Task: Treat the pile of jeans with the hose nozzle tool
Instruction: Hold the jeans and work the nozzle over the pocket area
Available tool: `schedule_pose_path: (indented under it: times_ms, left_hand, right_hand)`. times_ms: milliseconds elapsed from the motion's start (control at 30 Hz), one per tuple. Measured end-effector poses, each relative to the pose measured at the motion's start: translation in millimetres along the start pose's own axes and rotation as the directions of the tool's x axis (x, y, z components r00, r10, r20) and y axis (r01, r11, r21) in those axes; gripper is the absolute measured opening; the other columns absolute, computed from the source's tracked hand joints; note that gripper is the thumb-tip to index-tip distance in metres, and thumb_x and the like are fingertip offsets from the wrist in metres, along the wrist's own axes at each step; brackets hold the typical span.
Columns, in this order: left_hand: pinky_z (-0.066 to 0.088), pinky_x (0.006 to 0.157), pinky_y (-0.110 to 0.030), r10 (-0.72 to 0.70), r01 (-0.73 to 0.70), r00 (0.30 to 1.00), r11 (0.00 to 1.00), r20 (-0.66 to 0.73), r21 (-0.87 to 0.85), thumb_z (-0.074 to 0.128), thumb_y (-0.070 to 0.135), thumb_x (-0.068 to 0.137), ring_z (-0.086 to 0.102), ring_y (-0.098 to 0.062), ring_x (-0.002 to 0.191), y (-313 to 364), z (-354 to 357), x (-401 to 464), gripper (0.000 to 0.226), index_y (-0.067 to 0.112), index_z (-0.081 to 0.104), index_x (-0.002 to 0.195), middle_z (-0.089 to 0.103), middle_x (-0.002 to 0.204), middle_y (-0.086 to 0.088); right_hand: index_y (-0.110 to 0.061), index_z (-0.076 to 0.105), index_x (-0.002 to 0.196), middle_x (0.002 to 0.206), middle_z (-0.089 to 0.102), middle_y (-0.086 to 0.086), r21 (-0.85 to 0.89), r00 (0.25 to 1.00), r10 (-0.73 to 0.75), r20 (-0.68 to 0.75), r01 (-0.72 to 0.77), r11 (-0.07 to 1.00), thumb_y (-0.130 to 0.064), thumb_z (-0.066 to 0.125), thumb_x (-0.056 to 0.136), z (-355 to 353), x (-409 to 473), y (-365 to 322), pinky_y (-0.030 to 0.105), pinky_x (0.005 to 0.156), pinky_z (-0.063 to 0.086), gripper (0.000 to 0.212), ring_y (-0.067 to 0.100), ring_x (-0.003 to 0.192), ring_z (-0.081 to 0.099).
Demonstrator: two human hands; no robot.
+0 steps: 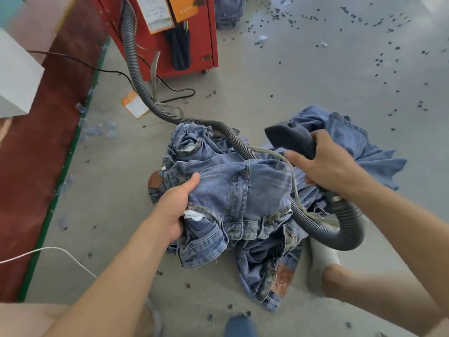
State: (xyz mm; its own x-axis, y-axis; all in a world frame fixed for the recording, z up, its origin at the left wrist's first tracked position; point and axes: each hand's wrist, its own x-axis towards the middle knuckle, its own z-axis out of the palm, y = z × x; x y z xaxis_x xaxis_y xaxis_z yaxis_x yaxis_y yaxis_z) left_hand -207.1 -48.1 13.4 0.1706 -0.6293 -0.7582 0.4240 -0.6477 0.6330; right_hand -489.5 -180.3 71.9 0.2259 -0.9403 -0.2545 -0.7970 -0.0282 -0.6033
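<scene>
Floor: grey concrete floor [303, 76], dark scraps scattered toward upper right of frame; red cabinet [194, 40] at top centre.
Jeans: pile of jeans [233, 198] at centre frame, on the floor.
Left hand: left hand [175, 205] grips the pile's left edge.
Right hand: right hand [332, 164] grasps the nozzle [289, 139], its head pointing upper left.
Hose: hose [136, 69] runs from the cabinet across the pile.
Relation: nozzle sits above the pile's right side, apparently not touching; the right hand is nearer.
</scene>
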Motion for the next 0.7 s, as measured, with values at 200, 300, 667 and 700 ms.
schedule_pose_path:
  times_ms: [200, 300, 667, 700]
  left_hand:
    - [0.062, 0.070, -0.035, 0.034, -0.026, 0.996, 0.994, 0.078, -0.104, 0.064, 0.049, 0.098, 0.077, -0.030, 0.099, 1.0, 6.0, 0.5, 0.039, 0.016, 0.084, 0.101, 0.078, 0.112, -0.014]
    - [0.062, 0.078, -0.035, 0.052, -0.026, 0.985, 0.988, 0.165, -0.151, 0.057, 0.042, 0.093, 0.074, -0.030, 0.093, 0.4, 6.6, -2.1, 0.041, 0.010, 0.083, 0.101, 0.074, 0.114, -0.017]
    - [0.058, 0.092, -0.047, 0.143, 0.008, 0.858, 0.957, 0.494, -0.290, 0.048, 0.000, 0.078, 0.068, -0.033, 0.113, 15.5, -24.9, -26.5, 0.061, 0.005, 0.064, 0.136, 0.068, 0.129, -0.015]
    - [0.059, 0.091, -0.044, 0.154, -0.019, 0.874, 0.958, 0.461, -0.285, 0.049, -0.005, 0.077, 0.069, -0.032, 0.115, 16.4, -26.8, -27.3, 0.066, 0.008, 0.059, 0.141, 0.069, 0.131, -0.013]
  right_hand:
    - [-0.038, 0.050, 0.099, 0.060, 0.068, -0.006, -0.134, 0.904, -0.156, 0.399, 0.226, 0.965, -0.060, 0.056, 0.091, -16.8, -26.2, -27.5, 0.019, 0.041, 0.045, 0.024, 0.008, 0.044, 0.062]
    - [-0.021, 0.053, 0.109, 0.074, 0.067, 0.002, -0.306, 0.947, -0.113, 0.301, 0.208, 0.929, -0.056, 0.055, 0.099, 15.1, -20.7, -31.3, 0.039, 0.062, 0.057, 0.036, 0.019, 0.062, 0.065]
    - [-0.025, 0.056, 0.099, 0.059, 0.065, -0.001, -0.121, 0.948, -0.237, 0.213, 0.266, 0.956, -0.039, 0.075, 0.087, -18.8, -39.5, -49.7, 0.025, 0.042, 0.047, 0.026, 0.013, 0.043, 0.060]
    - [-0.023, 0.059, 0.097, 0.060, 0.066, -0.004, -0.128, 0.936, -0.265, 0.233, 0.300, 0.945, -0.035, 0.076, 0.087, -20.1, -42.9, -53.3, 0.023, 0.042, 0.045, 0.023, 0.012, 0.042, 0.059]
